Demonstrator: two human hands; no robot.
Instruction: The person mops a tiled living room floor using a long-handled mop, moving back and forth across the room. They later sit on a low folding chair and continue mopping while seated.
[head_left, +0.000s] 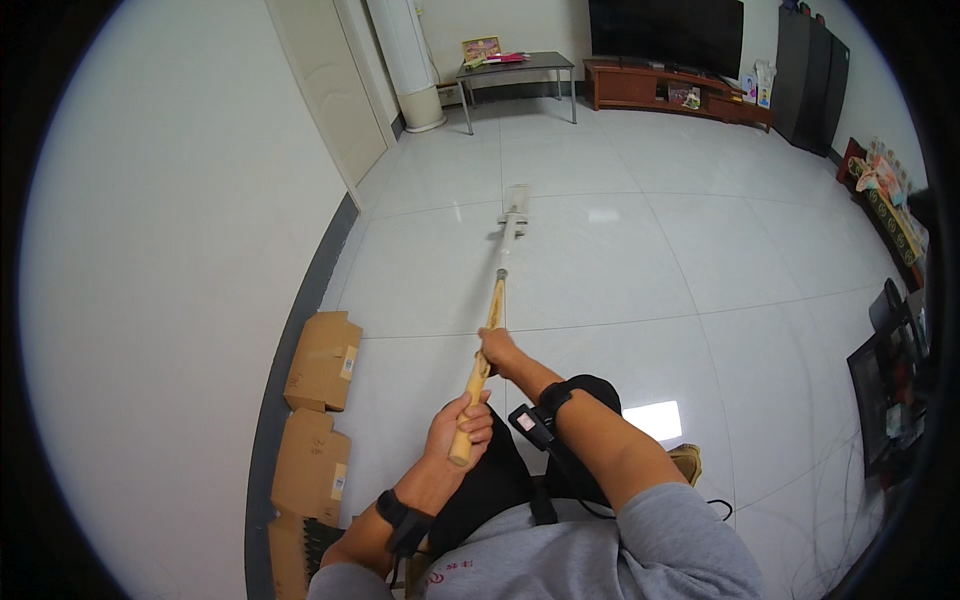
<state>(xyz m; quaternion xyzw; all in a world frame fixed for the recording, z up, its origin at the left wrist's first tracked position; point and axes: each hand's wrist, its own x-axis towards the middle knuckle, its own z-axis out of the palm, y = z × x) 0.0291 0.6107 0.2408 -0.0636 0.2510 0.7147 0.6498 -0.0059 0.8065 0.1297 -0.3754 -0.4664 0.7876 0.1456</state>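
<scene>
A long-handled floor tool slants forward from my lap, its wooden handle (495, 307) joined to a pale shaft (508, 244). At its far end, the whitish flat head (517, 199) is low over the tiled floor (600, 255); blur hides its exact kind and whether it touches. My left hand (459, 431) wraps the handle near its butt end, thumb on top. Further along, my right hand (499, 351) grips the same handle with its knuckles towards me. Both wrists wear black straps.
Cardboard boxes (322, 364) line the left wall. Beyond the floor stand a grey table (517, 69), a wooden TV cabinet (630, 84) and a dark tall cabinet (810, 82). A wooden seat with cloths (889, 195) and a black-framed object (889, 390) are on the right.
</scene>
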